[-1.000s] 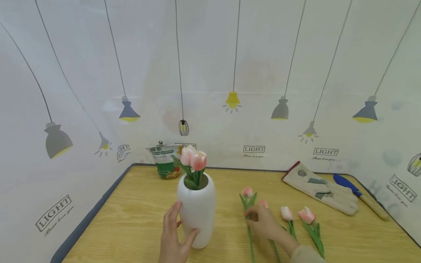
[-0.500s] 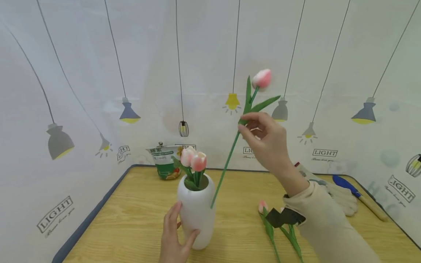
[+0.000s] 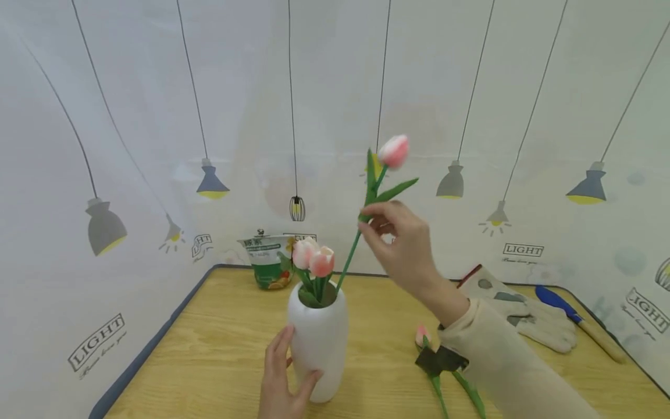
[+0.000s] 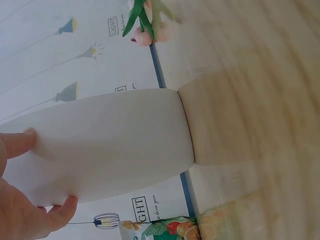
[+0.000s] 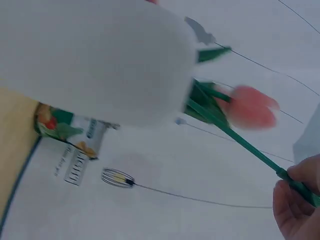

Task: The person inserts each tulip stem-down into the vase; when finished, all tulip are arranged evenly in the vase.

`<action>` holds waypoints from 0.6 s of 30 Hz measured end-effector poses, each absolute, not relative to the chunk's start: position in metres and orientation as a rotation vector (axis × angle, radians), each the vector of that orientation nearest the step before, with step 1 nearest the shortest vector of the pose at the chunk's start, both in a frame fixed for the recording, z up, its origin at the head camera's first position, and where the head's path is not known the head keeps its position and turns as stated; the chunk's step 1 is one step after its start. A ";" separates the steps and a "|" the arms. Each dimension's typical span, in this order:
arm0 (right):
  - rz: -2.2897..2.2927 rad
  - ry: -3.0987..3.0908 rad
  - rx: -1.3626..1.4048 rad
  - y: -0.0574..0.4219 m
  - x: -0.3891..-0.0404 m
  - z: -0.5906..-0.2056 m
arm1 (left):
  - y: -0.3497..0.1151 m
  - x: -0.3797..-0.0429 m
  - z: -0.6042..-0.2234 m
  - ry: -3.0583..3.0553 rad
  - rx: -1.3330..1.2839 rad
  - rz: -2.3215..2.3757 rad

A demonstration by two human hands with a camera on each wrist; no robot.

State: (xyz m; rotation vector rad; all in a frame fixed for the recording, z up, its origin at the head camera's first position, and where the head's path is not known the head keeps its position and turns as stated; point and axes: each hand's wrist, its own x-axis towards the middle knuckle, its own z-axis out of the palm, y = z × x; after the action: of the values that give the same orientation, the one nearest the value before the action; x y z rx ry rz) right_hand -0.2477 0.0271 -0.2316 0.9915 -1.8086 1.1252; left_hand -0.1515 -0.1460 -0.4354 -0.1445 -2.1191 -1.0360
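A white vase (image 3: 319, 343) stands upright on the table, with pink-and-white tulips (image 3: 321, 262) in its mouth. My left hand (image 3: 285, 372) grips its lower side, thumb in front and fingers round the left. Above and right of the vase, my right hand (image 3: 403, 247) pinches a pink tulip (image 3: 394, 152) by its stem, just below the leaves. That stem slants down to the right side of the vase's mouth, its lower end hidden behind the rim. In the right wrist view the green stem (image 5: 240, 140) runs from my fingers to the blurred vase (image 5: 100, 60).
More tulips lie at right, one bloom (image 3: 423, 336) showing, others partly hidden under my right sleeve (image 3: 513, 355). Behind them are a work glove (image 3: 523, 308) and a blue tool with a wooden handle (image 3: 581, 323). A green-and-white pouch (image 3: 269, 262) stands behind the vase.
My right hand picked a tulip up from the table, raised it, then brought it left and down until its stem end reached the vase's mouth. The left hand keeps its hold.
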 end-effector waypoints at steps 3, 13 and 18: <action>1.086 -1.899 1.057 0.018 -0.244 -0.266 | -0.145 -0.152 -0.436 -2.103 -0.148 -1.021; 1.084 -2.016 1.177 0.009 -0.239 -0.319 | -0.146 -0.156 -0.438 -2.040 -0.236 -0.905; 1.173 -2.109 1.248 0.015 -0.238 -0.317 | -0.146 -0.154 -0.437 -2.073 -0.199 -0.948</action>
State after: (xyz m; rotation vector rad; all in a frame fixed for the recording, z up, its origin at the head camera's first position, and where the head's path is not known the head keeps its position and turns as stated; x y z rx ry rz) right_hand -0.2385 0.0151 -0.3168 1.2480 -2.1092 1.1728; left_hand -0.1541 -0.1465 -0.4368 -0.1987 -2.0734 -0.9483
